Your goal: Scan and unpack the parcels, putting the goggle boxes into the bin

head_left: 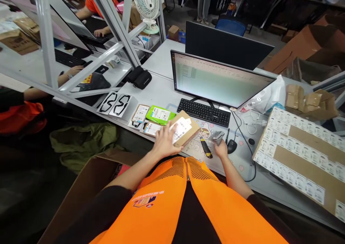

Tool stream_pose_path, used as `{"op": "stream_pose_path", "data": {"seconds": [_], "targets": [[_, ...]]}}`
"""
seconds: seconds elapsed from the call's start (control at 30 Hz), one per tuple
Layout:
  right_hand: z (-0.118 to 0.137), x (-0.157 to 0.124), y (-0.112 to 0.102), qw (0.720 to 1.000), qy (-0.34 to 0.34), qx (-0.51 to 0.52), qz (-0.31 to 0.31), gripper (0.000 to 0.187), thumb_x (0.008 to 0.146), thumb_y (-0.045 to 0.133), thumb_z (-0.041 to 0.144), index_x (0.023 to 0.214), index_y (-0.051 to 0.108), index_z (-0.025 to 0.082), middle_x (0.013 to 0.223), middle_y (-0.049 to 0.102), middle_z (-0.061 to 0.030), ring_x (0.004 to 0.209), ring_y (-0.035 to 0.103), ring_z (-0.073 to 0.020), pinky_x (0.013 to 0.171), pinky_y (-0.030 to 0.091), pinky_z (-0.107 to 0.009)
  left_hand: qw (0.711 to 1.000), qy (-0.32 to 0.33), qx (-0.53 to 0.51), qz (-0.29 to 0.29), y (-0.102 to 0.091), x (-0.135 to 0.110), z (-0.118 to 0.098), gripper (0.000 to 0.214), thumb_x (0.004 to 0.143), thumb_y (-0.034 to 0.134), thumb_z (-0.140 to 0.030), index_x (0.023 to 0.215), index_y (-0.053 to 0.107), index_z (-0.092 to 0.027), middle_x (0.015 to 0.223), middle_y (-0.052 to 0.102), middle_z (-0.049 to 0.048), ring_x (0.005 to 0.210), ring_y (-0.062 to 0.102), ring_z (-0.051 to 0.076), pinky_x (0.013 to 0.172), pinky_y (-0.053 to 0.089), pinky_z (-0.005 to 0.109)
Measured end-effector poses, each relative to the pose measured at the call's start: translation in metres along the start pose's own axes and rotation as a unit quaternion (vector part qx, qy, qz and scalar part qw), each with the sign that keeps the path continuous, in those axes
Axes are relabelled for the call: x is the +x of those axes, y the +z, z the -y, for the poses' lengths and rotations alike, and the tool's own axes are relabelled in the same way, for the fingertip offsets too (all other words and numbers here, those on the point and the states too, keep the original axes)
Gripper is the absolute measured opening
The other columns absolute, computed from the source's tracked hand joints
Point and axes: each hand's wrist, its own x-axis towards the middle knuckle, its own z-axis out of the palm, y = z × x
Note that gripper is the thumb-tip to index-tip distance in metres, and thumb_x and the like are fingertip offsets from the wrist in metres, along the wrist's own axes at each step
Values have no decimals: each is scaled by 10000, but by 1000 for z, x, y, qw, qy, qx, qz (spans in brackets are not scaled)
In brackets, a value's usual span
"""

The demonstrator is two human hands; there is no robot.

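Observation:
My left hand (165, 141) grips a small brown cardboard parcel (185, 129) with a white label on top, held tilted just above the desk's front edge. My right hand (221, 148) is closed around a grey handheld scanner (217, 137) that points toward the parcel. A yellow and black utility knife (206, 147) lies on the desk mat between my hands. Left of the parcel lie a green padded packet (159, 114) and small labelled packets (140, 113).
A black keyboard (205, 111) and a lit monitor (219, 80) stand behind my hands, with a black mouse (231, 146) to the right. A large flat cardboard sheet with labels (302, 157) covers the right side. An open brown box (88, 186) sits below left. Other people work at far left.

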Motion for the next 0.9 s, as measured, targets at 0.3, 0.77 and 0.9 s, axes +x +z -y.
{"op": "stream_pose_path", "data": {"seconds": [0.3,0.77,0.9], "targets": [[57,-26,-146,964,-238,36,117,294,916,760,398,1110,807,183,891,804,-63,894,771,-272,813,553,-313,996,-35,-1,82,121,22,-41,1291,781,870,-600,1813,206,-198,1875,81,218,1642,243,589,1303,230,712],[53,-10,-41,994,-93,-42,35,444,1108,534,372,1454,587,98,1385,733,-213,1249,727,-310,955,515,-318,988,-115,-61,84,112,23,-27,1289,785,814,-729,1802,217,-206,1837,193,281,1635,313,555,1287,294,692],[20,-7,0,999,-7,-42,21,575,1106,530,358,1583,462,44,1466,672,-253,1332,688,-336,1026,524,-352,970,-138,-182,85,105,27,3,1224,804,807,-712,1781,266,-211,1810,275,283,1651,357,475,1297,350,633]]}}
